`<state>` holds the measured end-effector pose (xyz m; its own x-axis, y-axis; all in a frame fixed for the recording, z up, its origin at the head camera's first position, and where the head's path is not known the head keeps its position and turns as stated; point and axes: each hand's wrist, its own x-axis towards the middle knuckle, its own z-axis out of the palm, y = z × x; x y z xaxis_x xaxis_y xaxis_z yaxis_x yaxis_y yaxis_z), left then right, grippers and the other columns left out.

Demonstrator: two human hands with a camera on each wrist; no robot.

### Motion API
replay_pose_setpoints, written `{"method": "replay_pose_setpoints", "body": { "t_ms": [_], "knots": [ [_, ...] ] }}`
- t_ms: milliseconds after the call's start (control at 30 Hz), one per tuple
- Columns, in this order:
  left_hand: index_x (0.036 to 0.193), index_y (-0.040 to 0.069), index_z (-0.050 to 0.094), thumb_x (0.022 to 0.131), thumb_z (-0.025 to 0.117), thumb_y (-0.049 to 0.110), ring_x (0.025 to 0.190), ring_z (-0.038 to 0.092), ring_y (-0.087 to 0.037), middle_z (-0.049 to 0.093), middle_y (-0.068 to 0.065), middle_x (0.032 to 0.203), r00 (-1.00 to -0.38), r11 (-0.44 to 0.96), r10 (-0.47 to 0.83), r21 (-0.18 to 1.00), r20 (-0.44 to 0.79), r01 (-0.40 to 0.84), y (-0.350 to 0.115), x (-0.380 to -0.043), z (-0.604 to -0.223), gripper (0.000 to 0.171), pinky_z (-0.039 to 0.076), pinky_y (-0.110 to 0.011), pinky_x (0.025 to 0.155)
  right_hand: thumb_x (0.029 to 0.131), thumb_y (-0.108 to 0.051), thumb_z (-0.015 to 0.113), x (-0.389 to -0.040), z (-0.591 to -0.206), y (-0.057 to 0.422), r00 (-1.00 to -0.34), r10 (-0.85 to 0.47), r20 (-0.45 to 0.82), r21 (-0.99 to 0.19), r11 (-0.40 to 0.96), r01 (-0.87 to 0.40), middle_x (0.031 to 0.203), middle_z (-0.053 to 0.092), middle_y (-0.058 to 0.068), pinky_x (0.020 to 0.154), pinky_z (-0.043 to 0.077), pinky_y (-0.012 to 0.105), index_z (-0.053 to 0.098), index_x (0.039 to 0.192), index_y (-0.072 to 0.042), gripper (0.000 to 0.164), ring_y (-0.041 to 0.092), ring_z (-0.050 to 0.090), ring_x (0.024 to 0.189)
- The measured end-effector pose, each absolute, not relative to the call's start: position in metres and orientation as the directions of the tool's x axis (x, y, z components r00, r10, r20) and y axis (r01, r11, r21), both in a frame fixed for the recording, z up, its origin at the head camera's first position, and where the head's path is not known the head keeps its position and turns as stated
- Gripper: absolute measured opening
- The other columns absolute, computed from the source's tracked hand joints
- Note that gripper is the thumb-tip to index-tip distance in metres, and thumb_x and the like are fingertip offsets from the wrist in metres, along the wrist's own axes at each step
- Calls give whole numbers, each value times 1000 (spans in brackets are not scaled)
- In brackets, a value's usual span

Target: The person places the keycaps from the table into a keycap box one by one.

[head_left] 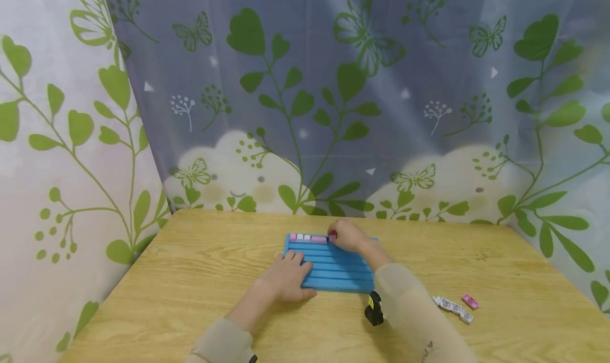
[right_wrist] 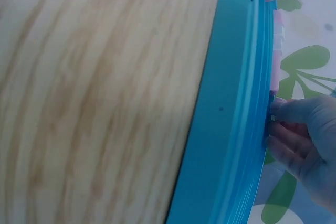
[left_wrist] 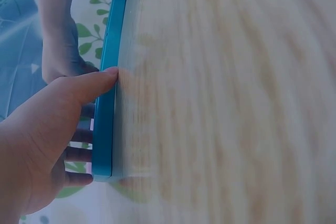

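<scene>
A blue grooved tray [head_left: 333,273] lies on the table. My left hand [head_left: 288,279] rests on its left side, fingers spread over the grooves; in the left wrist view the thumb [left_wrist: 101,83] touches the tray's front wall [left_wrist: 105,129]. At the back groove, my right hand [head_left: 349,235] pinches a small pink keycap [head_left: 332,238], mostly hidden by the fingers. To its left in that groove stand a pink keycap [head_left: 293,237], two white keycaps [head_left: 303,237] and a longer pink keycap [head_left: 319,239]. The right wrist view shows the right fingertips [right_wrist: 278,109] at the tray's far edge.
Several white keycaps [head_left: 451,306] lie in a short row on the wooden table [head_left: 214,257] to the right, beside a loose pink keycap [head_left: 469,301]. A printed curtain [head_left: 305,114] hangs behind the table. A black wrist device [head_left: 374,308] sits at the right sleeve.
</scene>
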<state>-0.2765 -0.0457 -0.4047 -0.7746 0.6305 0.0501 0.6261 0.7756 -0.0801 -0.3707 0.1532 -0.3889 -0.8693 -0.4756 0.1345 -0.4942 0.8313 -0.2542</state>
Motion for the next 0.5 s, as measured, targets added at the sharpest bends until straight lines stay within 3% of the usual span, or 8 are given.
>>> {"method": "replay_pose_setpoints", "body": {
  "t_ms": [500],
  "knots": [
    [123, 14, 53, 85, 52, 60, 109, 42, -27, 47, -9, 119, -783, 784, 620, -77, 39, 616, -45, -280, -408, 60, 37, -46, 90, 86, -4, 61, -376, -397, 153, -882, -455, 123, -240, 849, -471, 88, 61, 6, 73, 47, 35, 68, 95, -3, 11, 18, 53, 79]
  ]
}}
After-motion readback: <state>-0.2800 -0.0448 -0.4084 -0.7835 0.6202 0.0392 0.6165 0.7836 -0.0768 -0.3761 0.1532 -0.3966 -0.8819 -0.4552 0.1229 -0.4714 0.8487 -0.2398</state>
